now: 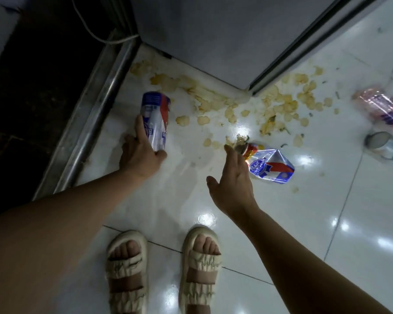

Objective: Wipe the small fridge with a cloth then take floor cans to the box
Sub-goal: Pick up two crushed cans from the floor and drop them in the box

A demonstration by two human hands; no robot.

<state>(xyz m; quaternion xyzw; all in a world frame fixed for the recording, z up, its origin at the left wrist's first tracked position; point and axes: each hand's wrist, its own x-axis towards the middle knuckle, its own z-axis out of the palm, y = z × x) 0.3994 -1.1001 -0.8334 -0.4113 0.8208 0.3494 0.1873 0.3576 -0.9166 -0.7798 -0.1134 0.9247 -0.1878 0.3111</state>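
Can pickup: my left hand (141, 155) grips upright can (156, 121); right hand (233, 184), fingers spread, must close round crushed can (270, 167).

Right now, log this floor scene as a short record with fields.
left hand: grips the tall can
right hand: open, reaching at the crushed can
other cans: pink can and pale can, far right, blurred
floor: white tiles, chip crumbs scattered
fridge: grey, corner above crumbs
box: not visible
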